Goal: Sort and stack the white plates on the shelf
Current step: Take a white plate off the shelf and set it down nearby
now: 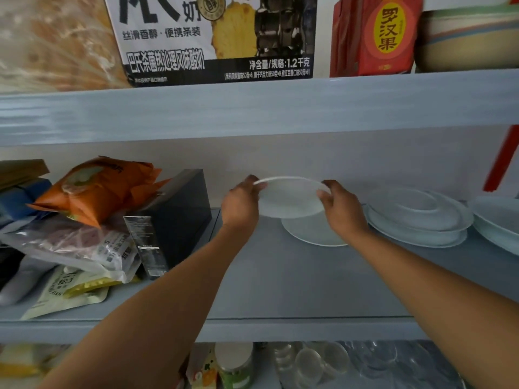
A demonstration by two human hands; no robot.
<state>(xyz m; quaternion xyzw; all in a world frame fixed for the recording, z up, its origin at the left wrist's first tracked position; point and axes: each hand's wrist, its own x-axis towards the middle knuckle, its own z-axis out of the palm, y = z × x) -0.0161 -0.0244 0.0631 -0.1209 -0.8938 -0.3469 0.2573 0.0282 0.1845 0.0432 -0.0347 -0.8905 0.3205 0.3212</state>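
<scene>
- Head view: both hands grip one small white plate (290, 196) by opposite rims, left hand (241, 204) on its left edge, right hand (341, 209) on its right, fingers clamped on the rim.
- Plate is held off the shelf (280, 276), tilted a bit toward the camera, right above a second plate (311, 234) lying flat on the shelf.
- Looks like the step = set the held plate down onto the flat one, prob. same size.
- To do it well: level it first, centre it over the lower plate, lower slow w/ both hands so rims meet evenly, no clack.
- Let fingers slide out sideways only once it sits; otherwise they get pinched btwn the two.
- Bigger plates (418, 217) sit stacked just to the right, more (497, 220) at the frame edge; keep the right elbow clear of them.
- Dark box (174, 214) and snack bags (95, 189) crowd the left, so keep the stack on the bare middle.
</scene>
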